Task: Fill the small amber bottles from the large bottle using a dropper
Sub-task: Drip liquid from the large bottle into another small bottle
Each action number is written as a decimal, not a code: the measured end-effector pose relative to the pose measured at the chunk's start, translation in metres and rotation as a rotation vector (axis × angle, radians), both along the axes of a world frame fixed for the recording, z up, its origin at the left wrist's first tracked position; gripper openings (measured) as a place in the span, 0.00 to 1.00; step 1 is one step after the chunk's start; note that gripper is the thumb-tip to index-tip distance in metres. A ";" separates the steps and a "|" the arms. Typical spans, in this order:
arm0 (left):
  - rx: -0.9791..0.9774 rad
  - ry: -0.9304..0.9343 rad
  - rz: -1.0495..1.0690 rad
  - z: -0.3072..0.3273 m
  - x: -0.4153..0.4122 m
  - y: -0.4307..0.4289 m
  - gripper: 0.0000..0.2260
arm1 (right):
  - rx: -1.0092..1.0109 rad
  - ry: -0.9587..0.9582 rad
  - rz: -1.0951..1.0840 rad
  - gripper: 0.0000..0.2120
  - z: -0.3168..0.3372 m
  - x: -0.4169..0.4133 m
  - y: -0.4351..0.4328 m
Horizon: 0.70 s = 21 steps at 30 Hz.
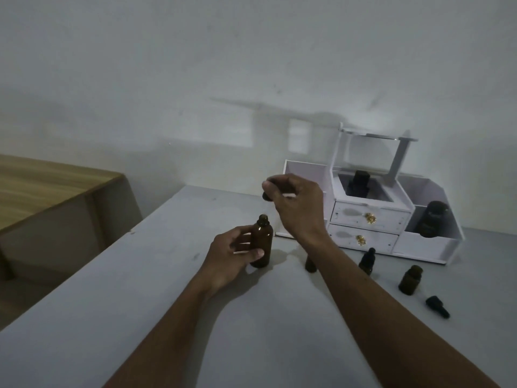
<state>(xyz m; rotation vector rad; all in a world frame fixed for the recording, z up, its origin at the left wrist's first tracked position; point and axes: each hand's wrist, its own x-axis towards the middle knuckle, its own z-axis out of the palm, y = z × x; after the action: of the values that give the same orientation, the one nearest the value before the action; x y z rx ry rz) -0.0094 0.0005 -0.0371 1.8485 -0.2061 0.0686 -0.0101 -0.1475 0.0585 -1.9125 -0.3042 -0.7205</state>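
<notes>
Large bottle [262, 242], amber glass, rigid, smooth, breakable, uncapped, upright on bench [156, 275]; left hand [232, 256] grip wrapped round mid-body; right hand [293, 203] grip pinching black cap [265, 196] above.

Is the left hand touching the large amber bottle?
Touching. The head view shows the left hand wrapped around the large amber bottle, thumb across its front, steadying it upright on the table.
</notes>
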 end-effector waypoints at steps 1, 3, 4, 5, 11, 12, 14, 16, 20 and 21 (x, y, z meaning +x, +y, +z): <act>0.001 0.000 0.004 0.001 -0.001 0.000 0.25 | 0.015 -0.017 0.007 0.07 0.011 -0.001 -0.003; 0.019 -0.029 0.047 0.003 -0.002 -0.003 0.29 | 0.031 -0.063 0.008 0.07 0.034 -0.003 -0.010; 0.020 -0.061 0.094 0.004 -0.005 -0.005 0.31 | 0.040 -0.087 0.010 0.07 0.045 -0.005 -0.014; 0.010 -0.101 0.157 0.007 -0.008 -0.008 0.31 | 0.061 -0.113 0.012 0.07 0.055 -0.007 -0.020; -0.122 -0.337 0.368 0.034 -0.047 -0.037 0.14 | 0.221 -0.181 0.010 0.06 0.093 -0.035 -0.070; -0.142 -0.340 0.330 0.038 -0.055 -0.047 0.11 | 0.221 -0.182 -0.006 0.06 0.093 -0.040 -0.082; -0.189 -0.292 0.200 0.040 -0.066 -0.070 0.06 | 0.187 -0.183 -0.052 0.07 0.088 -0.050 -0.105; -0.177 -0.203 0.052 0.037 -0.076 -0.098 0.04 | 0.118 -0.173 -0.125 0.07 0.076 -0.059 -0.132; -0.082 -0.044 -0.197 0.029 -0.090 -0.158 0.05 | 0.062 -0.121 -0.261 0.06 0.045 -0.073 -0.184; -0.065 -0.011 -0.242 0.026 -0.091 -0.173 0.07 | 0.072 -0.106 -0.287 0.04 0.038 -0.076 -0.194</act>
<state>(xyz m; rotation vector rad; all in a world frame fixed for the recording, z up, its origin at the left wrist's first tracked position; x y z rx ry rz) -0.1006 -0.1722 -0.0110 1.7467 -0.4287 -0.0820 -0.0864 -0.3420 0.0967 -1.8719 -0.0671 -1.0112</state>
